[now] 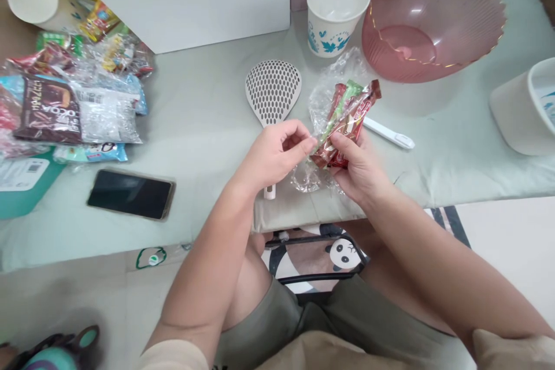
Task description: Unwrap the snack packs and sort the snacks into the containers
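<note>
The right hand (366,176) grips slim, glossy red and green packets (349,124) over crumpled clear plastic (319,98); a slack thumb could let one slip. Angled inward, it faces the curled left hand (275,153) (pinching something or not, I cannot tell). Beyond, the cloth-covered counter (195,98) holds a white, leaf-printed paper cup (332,37).

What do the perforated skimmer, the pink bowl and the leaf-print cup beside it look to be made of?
Skimmer: probably plastic, matte; even light grey, no metallic glare.
Bowl: glossy, see-through plastic or glass; highlights, gold-coloured edge.
Cup: likely paper, smooth; thin wall, rolled-looking rim, printed leaves.
</note>
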Available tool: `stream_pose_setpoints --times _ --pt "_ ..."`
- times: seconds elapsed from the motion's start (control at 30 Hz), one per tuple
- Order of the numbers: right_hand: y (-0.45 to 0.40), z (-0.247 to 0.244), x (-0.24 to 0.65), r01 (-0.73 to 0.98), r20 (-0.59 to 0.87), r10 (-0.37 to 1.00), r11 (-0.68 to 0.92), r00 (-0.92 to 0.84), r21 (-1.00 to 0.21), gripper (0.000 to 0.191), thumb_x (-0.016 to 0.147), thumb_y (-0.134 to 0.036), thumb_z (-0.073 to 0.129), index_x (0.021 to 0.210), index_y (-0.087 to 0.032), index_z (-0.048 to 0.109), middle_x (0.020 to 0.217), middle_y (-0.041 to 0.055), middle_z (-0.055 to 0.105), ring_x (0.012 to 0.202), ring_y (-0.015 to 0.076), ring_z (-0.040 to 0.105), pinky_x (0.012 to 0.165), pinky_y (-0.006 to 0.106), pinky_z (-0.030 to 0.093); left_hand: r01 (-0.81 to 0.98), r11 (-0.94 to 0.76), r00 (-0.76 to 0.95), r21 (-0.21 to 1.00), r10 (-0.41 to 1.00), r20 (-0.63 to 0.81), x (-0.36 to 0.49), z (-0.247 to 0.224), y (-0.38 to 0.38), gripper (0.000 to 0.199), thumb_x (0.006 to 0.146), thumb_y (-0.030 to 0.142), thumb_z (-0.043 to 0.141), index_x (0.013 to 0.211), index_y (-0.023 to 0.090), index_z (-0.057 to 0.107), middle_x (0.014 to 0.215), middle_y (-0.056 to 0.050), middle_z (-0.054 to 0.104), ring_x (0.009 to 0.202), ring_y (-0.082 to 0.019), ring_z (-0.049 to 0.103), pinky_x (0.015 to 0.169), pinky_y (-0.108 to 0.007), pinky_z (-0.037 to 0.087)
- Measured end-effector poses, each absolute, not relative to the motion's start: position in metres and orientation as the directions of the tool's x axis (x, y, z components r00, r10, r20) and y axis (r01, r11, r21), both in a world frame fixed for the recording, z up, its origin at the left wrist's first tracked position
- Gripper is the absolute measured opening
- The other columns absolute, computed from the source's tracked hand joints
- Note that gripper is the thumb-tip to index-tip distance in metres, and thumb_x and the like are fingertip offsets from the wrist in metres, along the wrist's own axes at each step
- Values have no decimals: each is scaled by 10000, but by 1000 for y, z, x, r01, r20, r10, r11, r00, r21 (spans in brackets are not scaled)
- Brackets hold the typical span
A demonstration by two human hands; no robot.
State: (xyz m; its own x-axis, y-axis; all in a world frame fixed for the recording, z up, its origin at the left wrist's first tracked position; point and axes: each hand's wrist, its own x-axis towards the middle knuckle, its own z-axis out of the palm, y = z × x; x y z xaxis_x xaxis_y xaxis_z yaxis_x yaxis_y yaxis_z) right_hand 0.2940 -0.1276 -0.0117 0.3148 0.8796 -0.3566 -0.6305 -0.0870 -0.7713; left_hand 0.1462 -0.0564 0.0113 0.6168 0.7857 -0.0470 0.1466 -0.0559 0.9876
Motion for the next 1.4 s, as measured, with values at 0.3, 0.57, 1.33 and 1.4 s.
stream_pose_setpoints --times 0.3,0.57,1.33,1.4 --pt "-129 -9 299 -749 -525 822 -201 222 -631 497 588 -339 874 1029 -288 653 931 -24 762 840 215 708 692 369 650 -230 138 463 963 886 -17 149 14 -61 221 904 401 706 819 216 619 1082 -22 743 1088 -194 709 938 -329 588" --pt "-126 -10 298 -811 -481 859 -150 177 -565 457 653 -511 829 1011 -261 695 1023 36 787 1003 299 746 755 460 655 -576 312 519 756 853 43 148 32 -67 217 942 321 683 808 218 547 1091 11 779 1107 -217 752 995 -386 565" --pt "-93 41 404 -606 -261 791 168 554 -777 107 713 -277 519 783 -269 600 811 26 699 775 207 690 688 376 616 -582 321 287 747 941 -182 150 12 -52 299 858 419 763 764 240 543 933 45 767 995 -208 776 922 -391 623" --pt "-89 42 415 -538 -208 789 176 578 -825 90 715 -264 558 792 -272 603 850 33 710 922 238 710 721 376 620 -544 343 328 766 927 -182 153 11 -55 307 857 431 770 758 238 553 929 41 765 976 -206 780 922 -390 627"
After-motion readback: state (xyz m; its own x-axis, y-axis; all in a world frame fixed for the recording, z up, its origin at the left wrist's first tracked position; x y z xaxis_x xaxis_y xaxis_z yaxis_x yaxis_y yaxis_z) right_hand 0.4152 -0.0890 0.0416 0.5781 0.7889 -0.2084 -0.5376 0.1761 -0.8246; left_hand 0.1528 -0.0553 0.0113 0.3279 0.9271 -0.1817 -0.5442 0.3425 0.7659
